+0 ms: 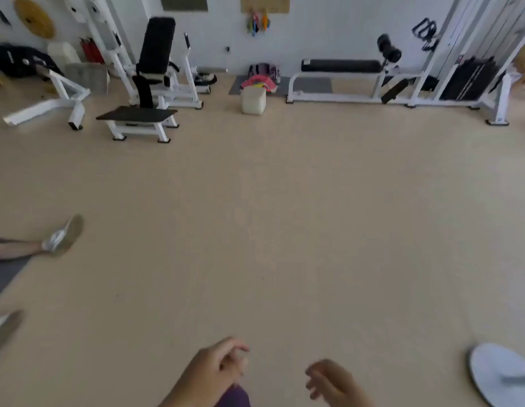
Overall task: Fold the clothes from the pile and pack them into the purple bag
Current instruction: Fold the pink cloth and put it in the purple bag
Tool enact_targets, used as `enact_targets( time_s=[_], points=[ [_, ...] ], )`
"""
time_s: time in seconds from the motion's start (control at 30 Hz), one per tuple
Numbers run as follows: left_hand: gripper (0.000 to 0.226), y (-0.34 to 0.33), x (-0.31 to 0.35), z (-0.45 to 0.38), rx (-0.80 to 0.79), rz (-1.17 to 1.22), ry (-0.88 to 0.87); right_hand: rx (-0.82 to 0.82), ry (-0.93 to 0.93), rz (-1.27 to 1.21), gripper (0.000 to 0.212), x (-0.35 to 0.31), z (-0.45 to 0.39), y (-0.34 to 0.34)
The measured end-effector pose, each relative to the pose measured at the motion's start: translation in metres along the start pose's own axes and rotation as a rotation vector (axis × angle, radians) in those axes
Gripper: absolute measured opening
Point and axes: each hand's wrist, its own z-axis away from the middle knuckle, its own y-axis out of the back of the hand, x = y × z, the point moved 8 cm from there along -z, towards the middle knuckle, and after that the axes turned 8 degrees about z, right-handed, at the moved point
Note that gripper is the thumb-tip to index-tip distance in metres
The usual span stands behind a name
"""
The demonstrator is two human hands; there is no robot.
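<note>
Two bare hands are hanging at six o'clock over a gym floor, the left hand and right hand each loosely curled, the grip released and holding nothing. The clothes pile is sitting on a pale box far off at twelve o'clock, the purple bag just behind it. Both are lying straight ahead, neither hand clearly nearer.

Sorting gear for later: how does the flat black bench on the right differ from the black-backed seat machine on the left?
The flat bench has a long horizontal pad; the seat machine has an upright back pad. The bench stands against the wall; the machine stands further out on the floor. Both have white frames and black padding.
</note>
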Motion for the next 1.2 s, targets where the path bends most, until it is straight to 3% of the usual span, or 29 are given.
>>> enact_targets(
  time_s=[0.17, 0.27, 0.33, 0.53, 0.73, 0.9, 1.2],
  points=[
    [0.012, 0.035, 0.002, -0.061, 0.100, 0.178, 0.066, -0.086, 0.210, 0.026, 0.013, -0.094, -0.085, -0.008],
    [0.025, 0.067, 0.002, -0.113, 0.162, 0.265, 0.053, -0.124, 0.298, 0.029, 0.016, -0.148, -0.143, -0.008],
    [0.020, 0.095, 0.014, -0.160, 0.180, 0.306, 0.033, -0.116, 0.316, 0.050, 0.015, -0.184, -0.193, -0.002],
    [0.012, 0.170, 0.087, -0.307, 0.087, 0.360, 0.011, -0.095, 0.213, 0.082, 0.019, -0.247, -0.332, 0.025],
    [0.010, 0.208, 0.183, -0.495, -0.031, 0.345, -0.096, 0.016, 0.098, 0.000, 0.023, -0.257, -0.478, 0.092],
    [0.010, 0.229, 0.224, -0.649, -0.041, 0.320, -0.112, 0.056, 0.076, -0.044, 0.024, -0.271, -0.614, 0.148],
    [0.011, 0.315, 0.295, -0.888, 0.057, 0.240, -0.014, -0.057, 0.269, -0.013, 0.016, -0.445, -0.898, 0.249]
  ],
)
